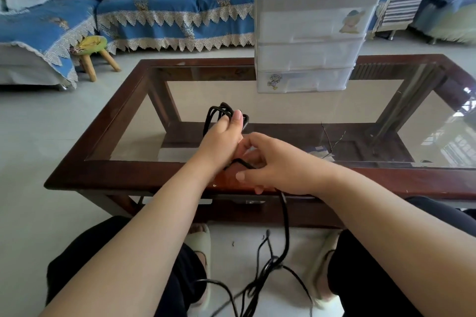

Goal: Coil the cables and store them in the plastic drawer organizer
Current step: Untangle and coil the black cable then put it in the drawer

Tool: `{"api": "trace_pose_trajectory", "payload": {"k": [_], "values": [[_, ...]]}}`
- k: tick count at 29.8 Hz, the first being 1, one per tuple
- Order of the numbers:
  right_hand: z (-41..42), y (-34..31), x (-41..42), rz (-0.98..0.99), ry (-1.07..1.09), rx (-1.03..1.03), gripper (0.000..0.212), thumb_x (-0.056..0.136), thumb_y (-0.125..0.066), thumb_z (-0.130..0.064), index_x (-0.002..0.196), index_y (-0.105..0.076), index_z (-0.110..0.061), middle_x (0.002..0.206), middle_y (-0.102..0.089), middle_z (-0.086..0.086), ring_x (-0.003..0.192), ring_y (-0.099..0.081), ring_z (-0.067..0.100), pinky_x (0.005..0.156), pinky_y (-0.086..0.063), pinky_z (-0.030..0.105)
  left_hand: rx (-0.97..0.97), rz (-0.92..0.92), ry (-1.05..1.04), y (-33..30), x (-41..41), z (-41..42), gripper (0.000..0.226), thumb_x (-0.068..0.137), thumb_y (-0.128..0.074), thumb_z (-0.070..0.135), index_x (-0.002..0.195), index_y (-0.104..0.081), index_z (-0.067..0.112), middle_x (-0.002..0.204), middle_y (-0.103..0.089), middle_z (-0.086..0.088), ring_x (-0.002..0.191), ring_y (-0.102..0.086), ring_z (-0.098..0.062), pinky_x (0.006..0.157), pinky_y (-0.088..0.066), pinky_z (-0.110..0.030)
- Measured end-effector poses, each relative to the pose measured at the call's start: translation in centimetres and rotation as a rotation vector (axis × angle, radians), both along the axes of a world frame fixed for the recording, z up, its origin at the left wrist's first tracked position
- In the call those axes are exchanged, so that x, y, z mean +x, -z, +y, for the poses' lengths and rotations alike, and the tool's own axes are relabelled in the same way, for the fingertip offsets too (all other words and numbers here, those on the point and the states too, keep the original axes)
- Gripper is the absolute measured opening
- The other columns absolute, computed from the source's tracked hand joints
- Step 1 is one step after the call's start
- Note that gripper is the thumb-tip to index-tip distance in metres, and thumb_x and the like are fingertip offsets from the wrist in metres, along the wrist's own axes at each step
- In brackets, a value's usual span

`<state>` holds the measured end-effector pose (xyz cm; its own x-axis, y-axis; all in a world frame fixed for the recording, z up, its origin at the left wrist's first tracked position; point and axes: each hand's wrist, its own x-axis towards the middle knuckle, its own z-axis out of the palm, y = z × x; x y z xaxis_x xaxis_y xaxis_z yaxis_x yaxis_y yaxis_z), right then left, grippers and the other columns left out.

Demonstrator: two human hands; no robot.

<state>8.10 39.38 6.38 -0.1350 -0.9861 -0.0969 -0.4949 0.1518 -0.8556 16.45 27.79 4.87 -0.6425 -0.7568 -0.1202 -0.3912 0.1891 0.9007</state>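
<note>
Gripping black cable loops point(219, 113) at frame centre, the left hand point(221, 141) holds while the right hand point(273, 165) pinches the trailing strand.

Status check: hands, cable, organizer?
Left hand grips coiled loops of black cable. Right hand pinches the strand, feeding. Tail tangled on floor. Drawer organizer on glass table, drawers shut.

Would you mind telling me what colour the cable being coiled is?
Black: the cable, looped in the left hand, shows clearly in the head view.
</note>
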Motion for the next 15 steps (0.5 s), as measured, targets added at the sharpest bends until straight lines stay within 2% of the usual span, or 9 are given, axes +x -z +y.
{"api": "trace_pose_trajectory", "payload": {"k": [2,4,5,7,9,12,15], "values": [[0.2,0.0,-0.4,-0.08,-0.042,0.006,0.019,0.092,-0.058,-0.011,0.107,-0.047,-0.015,0.074,-0.07,0.003,0.057,-0.062,0.013,0.058,-0.047,0.023,-0.039,-0.008,0.021,-0.4,0.2,-0.2,0.045,0.099,-0.028,0.053,0.091,-0.057,0.019,0.085,-0.06,0.002,0.084,-0.057,-0.012,0.086,-0.043,-0.036],[0.4,-0.1,-0.7,0.01,-0.032,-0.029,0.015,0.095,-0.053,-0.013,0.106,-0.044,-0.015,0.078,-0.073,0.003,0.05,-0.06,0.016,0.054,-0.042,0.019,-0.055,-0.061,0.079,-0.1,0.2,-0.3,0.051,0.099,-0.029,0.055,0.098,-0.06,0.014,0.093,-0.064,-0.003,0.092,-0.06,-0.018,0.088,-0.046,-0.038],[0.4,-0.2,-0.9,0.064,-0.024,-0.052,0.014,0.095,-0.052,-0.014,0.106,-0.043,-0.014,0.081,-0.074,-0.001,0.046,-0.057,0.015,0.051,-0.04,0.016,-0.044,-0.097,0.118,0.0,0.2,-0.3,0.053,0.098,-0.029,0.055,0.1,-0.06,0.012,0.092,-0.066,-0.005,0.089,-0.062,-0.018,0.084,-0.048,-0.038],[0.5,-0.3,-1.2,0.175,-0.004,-0.101,0.016,0.095,-0.054,-0.015,0.105,-0.042,-0.015,0.076,-0.073,-0.007,0.044,-0.052,0.009,0.052,-0.04,0.017,0.075,-0.128,0.222,0.0,0.3,0.3,0.053,0.099,-0.03,0.054,0.09,-0.055,0.009,0.07,-0.06,-0.005,0.058,-0.055,-0.015,0.059,-0.047,-0.029],[0.4,-0.4,-1.9,0.304,0.07,-0.116,0.02,0.09,-0.062,-0.029,0.1,-0.045,-0.022,0.065,-0.068,-0.008,0.049,-0.052,0.004,0.057,-0.042,0.025,0.24,-0.08,0.325,-0.3,0.6,0.5,0.053,0.099,-0.029,0.055,0.079,-0.049,0.01,0.058,-0.047,-0.005,0.041,-0.035,-0.012,0.043,-0.033,-0.022],[0.0,-0.8,-3.4,0.337,0.251,-0.095,0.038,0.071,-0.07,-0.056,0.085,-0.051,-0.026,0.05,-0.052,-0.013,0.044,-0.044,0.002,0.052,-0.037,0.027,0.43,0.029,0.37,-0.6,1.2,0.1,0.054,0.098,-0.026,0.058,0.07,-0.043,0.015,0.052,-0.033,0.0,0.039,-0.025,-0.01,0.039,-0.024,-0.02],[-0.6,-1.0,-4.2,0.241,0.269,-0.154,0.036,0.071,-0.074,-0.051,0.078,-0.054,-0.022,0.053,-0.047,-0.012,0.045,-0.036,0.003,0.052,-0.032,0.022,0.632,0.09,0.431,-1.0,1.6,0.1,0.061,0.085,-0.026,0.071,0.07,-0.043,0.015,0.047,-0.024,0.003,0.034,-0.02,-0.007,0.038,-0.015,-0.02]]}}
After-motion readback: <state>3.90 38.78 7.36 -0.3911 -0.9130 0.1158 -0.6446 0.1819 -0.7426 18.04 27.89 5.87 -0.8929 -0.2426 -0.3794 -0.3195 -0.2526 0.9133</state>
